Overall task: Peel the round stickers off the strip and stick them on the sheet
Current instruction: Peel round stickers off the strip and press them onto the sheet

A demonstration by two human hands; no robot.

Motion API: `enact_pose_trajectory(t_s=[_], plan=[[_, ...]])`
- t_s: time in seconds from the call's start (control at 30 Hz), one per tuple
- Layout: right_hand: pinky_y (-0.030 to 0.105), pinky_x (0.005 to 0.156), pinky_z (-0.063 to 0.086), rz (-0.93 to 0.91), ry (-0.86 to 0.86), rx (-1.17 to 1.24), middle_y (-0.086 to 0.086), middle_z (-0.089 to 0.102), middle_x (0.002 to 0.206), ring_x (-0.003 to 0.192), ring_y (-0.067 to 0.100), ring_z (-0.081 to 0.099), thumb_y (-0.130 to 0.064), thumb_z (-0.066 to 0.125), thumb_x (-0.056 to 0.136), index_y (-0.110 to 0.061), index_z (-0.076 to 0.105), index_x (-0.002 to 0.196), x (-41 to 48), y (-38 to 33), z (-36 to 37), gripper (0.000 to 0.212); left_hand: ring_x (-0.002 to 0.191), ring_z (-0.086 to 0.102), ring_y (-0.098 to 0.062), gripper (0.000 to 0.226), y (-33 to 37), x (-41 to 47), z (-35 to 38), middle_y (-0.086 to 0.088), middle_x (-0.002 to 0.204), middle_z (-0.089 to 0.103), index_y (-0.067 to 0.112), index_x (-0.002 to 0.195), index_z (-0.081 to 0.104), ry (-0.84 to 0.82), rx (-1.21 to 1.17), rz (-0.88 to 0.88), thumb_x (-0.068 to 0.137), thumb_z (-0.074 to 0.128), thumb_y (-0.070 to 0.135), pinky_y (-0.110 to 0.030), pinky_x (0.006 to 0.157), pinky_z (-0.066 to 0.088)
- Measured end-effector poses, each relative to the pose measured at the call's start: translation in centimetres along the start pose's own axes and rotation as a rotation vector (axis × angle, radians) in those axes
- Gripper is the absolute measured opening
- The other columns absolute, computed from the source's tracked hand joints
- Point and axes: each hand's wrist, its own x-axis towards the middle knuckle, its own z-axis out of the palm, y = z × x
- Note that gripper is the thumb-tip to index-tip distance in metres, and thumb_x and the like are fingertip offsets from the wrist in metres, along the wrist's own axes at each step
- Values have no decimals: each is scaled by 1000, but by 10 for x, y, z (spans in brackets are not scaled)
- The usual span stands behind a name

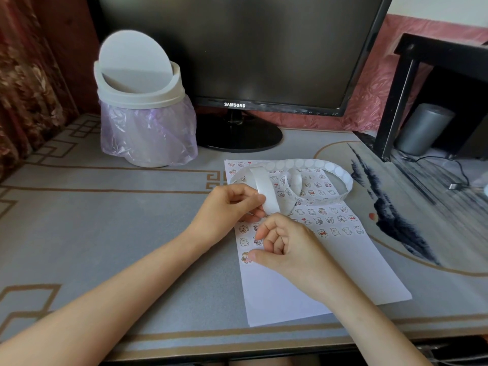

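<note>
White strip pinched by left hand, curled right hand pressing sticker onto sheet

Home desk corner, we judge. Upper centre: a dark Samsung monitor on a round stand. Upper left: a small white swing-lid bin with a lilac liner. Far left edge: a floral curtain. We note a tabletop under a printed grey mat. Right edge: a black shelf, a grey cylinder and a loose cable.

Bright soft daylight, faint shadows, wide-angle edge bending, sharp focus
</note>
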Motion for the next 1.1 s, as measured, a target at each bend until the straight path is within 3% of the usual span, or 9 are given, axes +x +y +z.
enact_pose_trajectory(t_s=[0.2, 0.37, 0.43, 0.57, 0.7, 0.9, 1.1], plan=[[20, 56, 36, 4, 11, 10, -10, 47, 60, 51, 3, 40, -17, 80, 70, -22, 56, 80, -1, 1, 1, 27, 68, 66, -13, 16, 1, -1, 0, -16, 77, 68, -6, 87, 64, -3, 1, 5, 89, 60, 10, -21, 69, 56], [24, 58, 43, -4, 12, 13, -9, 55, 64, 54, 5, 48, -16, 70, 80, -21, 59, 80, 1, -5, -5, 12, 70, 66, -16, 19, 5, -2, 0, -19, 77, 66, -8, 90, 62, -4, -38, 22, 91, 57, 10, -26, 68, 57], [23, 59, 45, -32, 76, 52, -8, 58, 67, 57, 8, 52, -16, 70, 80, -21, 62, 78, 5, -10, -14, 10, 69, 65, -15, 21, 6, -3, 0, -16, 75, 65, -9, 90, 60, -1, -52, 35, 92, 56, 11, -27, 65, 57], [11, 56, 39, -129, 301, -100, -12, 63, 76, 62, 0, 54, -18, 73, 79, -25, 63, 80, 18, -16, -34, 12, 66, 66, -15, 21, 8, -4, 0, -10, 70, 66, -9, 91, 60, 26, -69, 47, 92, 55, 11, -24, 59, 55], [24, 65, 45, -168, 373, -296, -18, 64, 85, 73, 5, 55, -22, 72, 79, -31, 60, 82, 28, -11, -36, 16, 66, 67, -18, 23, 10, -4, -1, -15, 74, 66, -11, 93, 58, 49, -99, 57, 92, 55, 11, -24, 60, 56], [9, 63, 39, -203, 335, -202, -13, 64, 72, 71, 0, 55, -14, 73, 79, -28, 64, 76, 29, -12, -31, 16, 70, 68, -20, 19, 12, -5, -1, -11, 72, 65, -4, 90, 60, 69, -123, 61, 93, 54, 13, -28, 65, 59], [19, 66, 47, -211, 369, -106, -12, 65, 74, 70, 2, 55, -13, 71, 81, -31, 66, 78, 30, -11, -33, 18, 72, 67, -14, 17, 13, -5, 1, -10, 78, 67, -1, 89, 65, 3, -97, 45, 92, 56, 14, -25, 66, 57]])
